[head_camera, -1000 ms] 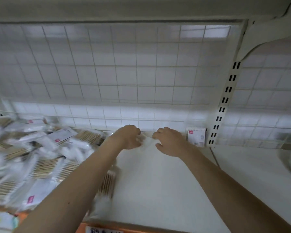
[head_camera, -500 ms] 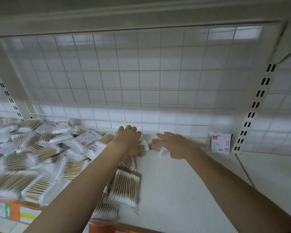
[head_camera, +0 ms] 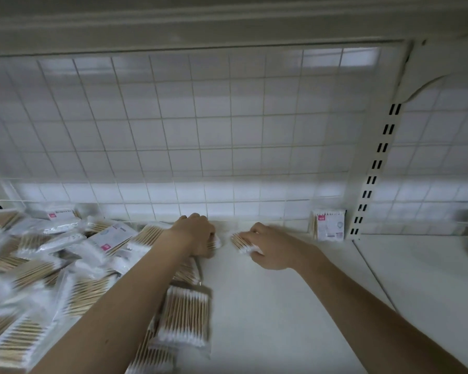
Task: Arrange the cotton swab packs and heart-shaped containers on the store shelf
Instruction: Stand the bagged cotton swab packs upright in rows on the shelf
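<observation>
Both arms reach deep toward the back of the white shelf (head_camera: 268, 306), where it meets the wire grid panel (head_camera: 200, 136). The left hand (head_camera: 197, 234) lies knuckles up, its fingers curled down over a cotton swab pack (head_camera: 214, 242) of which only the white-tipped end shows, just past the fingers on the right. The right hand (head_camera: 270, 245) sits a short way to the right, apart from the left; its fingers pinch another swab pack (head_camera: 242, 242) whose wooden sticks and cotton tips stick out to the left of the fingertips, toward the other hand. The two packs lie near each other with a small strip of bare shelf between them — both at the back of the shelf, close to the grid.

To the left of the left forearm a loose heap of packs (head_camera: 52, 265) covers the shelf, lying at all angles, some showing wooden sticks, some a white label with a pink mark; much of it is blurred. One pack (head_camera: 185, 317) lies flat just right of the left forearm, its sticks running front to back, with more packs partly under it toward the front edge.

At the far right of the back row a single pack (head_camera: 329, 225) stands upright against the grid, label facing out, just beside the slotted upright post (head_camera: 373, 171) — well apart from both hands. Beyond the post, at the right edge, something rounded is too blurred to identify.
</observation>
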A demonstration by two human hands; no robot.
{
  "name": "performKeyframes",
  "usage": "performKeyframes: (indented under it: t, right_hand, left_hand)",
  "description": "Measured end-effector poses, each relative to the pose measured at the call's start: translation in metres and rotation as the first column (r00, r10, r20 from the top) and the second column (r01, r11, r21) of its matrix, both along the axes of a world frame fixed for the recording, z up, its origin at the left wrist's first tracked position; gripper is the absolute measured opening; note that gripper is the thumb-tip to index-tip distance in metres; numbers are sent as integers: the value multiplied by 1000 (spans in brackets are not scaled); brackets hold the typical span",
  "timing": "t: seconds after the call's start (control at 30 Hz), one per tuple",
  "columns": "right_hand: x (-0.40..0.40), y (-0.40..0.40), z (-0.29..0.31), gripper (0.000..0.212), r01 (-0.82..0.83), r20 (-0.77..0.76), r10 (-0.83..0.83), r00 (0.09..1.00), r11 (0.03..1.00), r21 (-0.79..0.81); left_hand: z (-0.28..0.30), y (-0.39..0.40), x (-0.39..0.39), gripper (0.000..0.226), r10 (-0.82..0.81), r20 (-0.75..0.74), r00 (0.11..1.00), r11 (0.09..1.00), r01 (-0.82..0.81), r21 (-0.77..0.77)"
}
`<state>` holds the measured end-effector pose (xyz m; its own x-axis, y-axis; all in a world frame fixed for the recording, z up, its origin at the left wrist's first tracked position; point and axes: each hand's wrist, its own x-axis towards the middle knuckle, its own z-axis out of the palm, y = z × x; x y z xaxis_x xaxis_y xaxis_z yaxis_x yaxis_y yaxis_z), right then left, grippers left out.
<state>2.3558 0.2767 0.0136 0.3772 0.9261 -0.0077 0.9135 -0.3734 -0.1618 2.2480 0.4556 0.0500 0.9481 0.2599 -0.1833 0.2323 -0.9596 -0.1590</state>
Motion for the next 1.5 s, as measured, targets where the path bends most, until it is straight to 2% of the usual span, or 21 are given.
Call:
performKeyframes:
  t: [0.07, 0.17, 0.27, 0.37, 0.5, 0.63, 0.73, 0.9, 1.03, 1.2, 1.33, 1.4, 1.5]
  right_hand:
    - [-1, -4, -1, 41, 24, -43, -23, 999, 1000, 20]
    - [-4, -10, -4, 35, 66, -96, -58, 994, 994, 83]
    - [-8, -20, -4, 41, 122, -151, -98, 984, 979, 163]
    - [-12, -33, -1, 45, 186, -204, -141, 969, 957, 223]
    - [-8, -53, 7, 45, 252, -211, -206, 956, 942, 221]
    - [-6, -83, 31, 33, 290, -261, -224, 939, 924, 250]
    - [-3, -107, 41, 27, 362, -309, -284, 908, 902, 234]
    - [9, -130, 43, 32, 458, -245, -409, 879, 867, 197]
    - [19, -135, 39, 23, 429, -187, -397, 899, 883, 191]
    - [27, -139, 31, 29, 419, -109, -405, 908, 888, 188]
    - [34, -137, 26, 30, 366, -70, -360, 930, 898, 245]
    - [34, -140, 24, 40, 351, -61, -346, 936, 911, 218]
    - [36, -143, 22, 55, 362, 34, -373, 927, 915, 177]
  left_hand:
    - [-1, 1, 2, 31, -15, 8, 1000, 1000, 15, 8]
    - [1, -2, 1, 12, -21, 72, 997, 996, 27, -82]
    - [12, -12, -4, 21, -7, 166, 986, 982, 38, -184]
    - [13, -20, -5, 13, -14, 216, 976, 968, 68, -243]
    - [8, -36, 3, 30, 19, 241, 970, 925, 75, -372]
    - [5, -55, 14, 24, 29, 229, 973, 882, 83, -463]
    - [7, -70, 19, 20, 7, 288, 958, 890, 125, -439]
    - [12, -89, 26, 23, -44, 308, 951, 917, 161, -365]
    - [13, -95, 30, 21, -127, 308, 943, 905, 238, -353]
    - [9, -101, 30, 31, -140, 286, 948, 899, 243, -365]
    - [3, -104, 26, 24, -168, 281, 945, 892, 267, -364]
    - [1, -105, 24, 18, -153, 250, 956, 885, 245, -395]
    - [1, -106, 23, 12, -119, 223, 968, 873, 209, -441]
